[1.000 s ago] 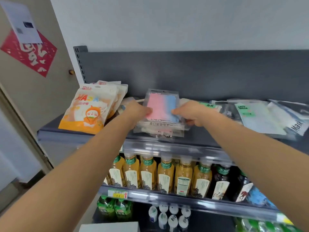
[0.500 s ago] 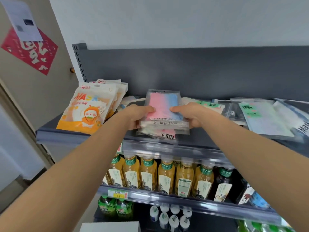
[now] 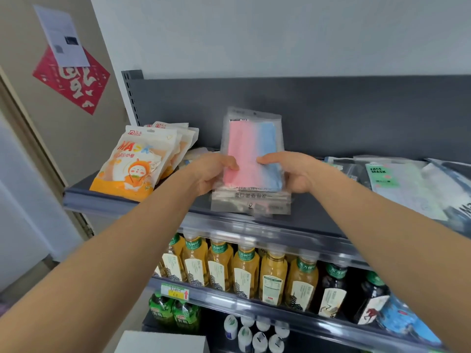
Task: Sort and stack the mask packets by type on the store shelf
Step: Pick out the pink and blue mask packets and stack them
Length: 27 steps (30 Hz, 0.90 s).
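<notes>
A row of amber tea bottles lines the front edge of the lower shelf, with dark bottles toward its right end, a yellow price tag on its left front edge, green bottles and white-capped bottles beneath, and a white paper overlapping a red poster on the left wall.
</notes>
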Available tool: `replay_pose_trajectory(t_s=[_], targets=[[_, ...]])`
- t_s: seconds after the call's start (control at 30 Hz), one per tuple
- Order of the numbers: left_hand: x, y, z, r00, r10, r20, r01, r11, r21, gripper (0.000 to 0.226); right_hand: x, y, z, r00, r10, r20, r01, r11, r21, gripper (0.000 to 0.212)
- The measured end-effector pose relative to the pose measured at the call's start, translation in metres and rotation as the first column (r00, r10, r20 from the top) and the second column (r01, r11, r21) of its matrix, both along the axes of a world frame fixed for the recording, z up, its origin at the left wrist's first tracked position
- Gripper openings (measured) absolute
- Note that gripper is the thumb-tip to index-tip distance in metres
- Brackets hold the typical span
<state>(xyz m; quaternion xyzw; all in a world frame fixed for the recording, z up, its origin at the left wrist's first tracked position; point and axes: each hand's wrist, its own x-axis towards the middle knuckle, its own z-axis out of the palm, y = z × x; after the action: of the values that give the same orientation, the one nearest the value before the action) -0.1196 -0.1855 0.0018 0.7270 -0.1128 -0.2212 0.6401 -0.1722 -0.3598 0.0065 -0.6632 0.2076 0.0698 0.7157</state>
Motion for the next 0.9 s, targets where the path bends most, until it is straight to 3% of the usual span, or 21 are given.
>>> replay_pose_trajectory(t_s=[0.1, 0.23, 0.33, 0.47, 0.5, 0.6, 0.8, 0.9], targets=[[-0.007, -0.007, 0.009, 0.995, 0.047, 0.091, -0.045, 0.999, -0.019, 0.015, -0.005, -0.006, 0.007, 0.997, 0.018, 0.075, -0.022, 0.998, 0.051, 0.032], [-0.012, -0.018, 0.016, 0.986, 0.035, 0.163, -0.023, 0.997, -0.074, 0.041, -0.004, -0.016, 0.012, 0.973, -0.03, 0.228, 0.029, 1.0, 0.009, 0.063], [-0.016, -0.025, 0.016, 0.975, 0.05, 0.219, -0.035, 0.997, -0.071, 0.051, -0.01, -0.022, 0.017, 0.955, -0.018, 0.297, 0.019, 1.0, -0.001, 0.065], [-0.018, -0.031, 0.007, 0.964, 0.052, 0.26, -0.047, 0.999, -0.026, 0.059, 0.001, -0.04, 0.006, 0.935, 0.033, 0.352, 0.008, 0.993, -0.115, 0.13], [-0.019, -0.033, 0.005, 0.963, 0.055, 0.262, -0.051, 0.998, -0.022, 0.06, -0.001, -0.042, 0.006, 0.935, 0.046, 0.351, 0.002, 0.991, -0.134, 0.132], [-0.026, -0.037, 0.002, 0.965, 0.027, 0.261, -0.016, 0.999, -0.044, 0.059, -0.017, -0.035, 0.012, 0.947, 0.046, 0.318, -0.001, 0.99, -0.14, 0.106], [-0.013, -0.038, -0.008, 0.978, -0.078, 0.192, 0.086, 0.996, -0.032, 0.067, -0.014, -0.04, 0.002, 0.955, 0.064, 0.291, -0.007, 0.981, -0.193, 0.075], [-0.009, -0.042, -0.005, 0.965, -0.174, 0.199, 0.177, 0.984, -0.001, 0.048, -0.012, -0.04, 0.006, 0.962, 0.015, 0.273, 0.053, 0.969, -0.24, 0.054]])
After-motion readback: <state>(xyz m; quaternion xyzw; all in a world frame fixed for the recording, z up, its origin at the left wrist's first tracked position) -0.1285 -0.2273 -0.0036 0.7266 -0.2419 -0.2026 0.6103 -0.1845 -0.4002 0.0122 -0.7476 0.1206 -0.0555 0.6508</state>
